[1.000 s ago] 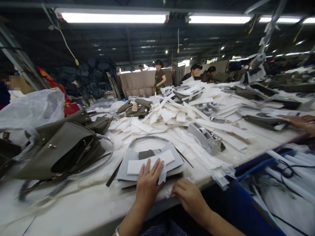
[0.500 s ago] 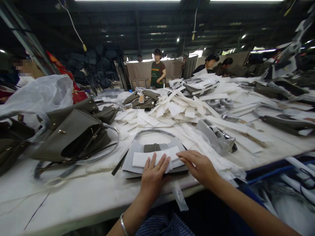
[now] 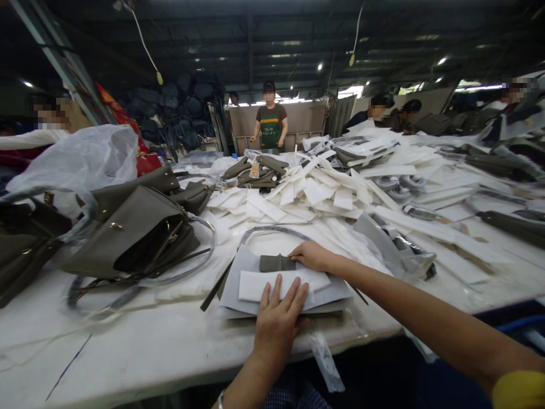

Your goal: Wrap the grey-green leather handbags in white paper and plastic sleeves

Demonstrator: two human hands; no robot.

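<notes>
My left hand lies flat, fingers spread, on a white foam sheet that tops a grey wrapped piece near the table's front edge. My right hand reaches across to the far side of that piece, fingers curled at the edge of an olive leather tab sticking out of the wrapping. Whether the fingers pinch the tab or only touch it is unclear.
An olive handbag with a wrapped strap lies at left under a clear plastic bag. White foam strips are heaped mid-table beside a grey tape dispenser. Several people stand at the far end of the table.
My right hand moved from the table's near edge up and over to the far side of the wrapped piece. My left hand stayed pressed on the foam sheet. The camera tilted slightly.
</notes>
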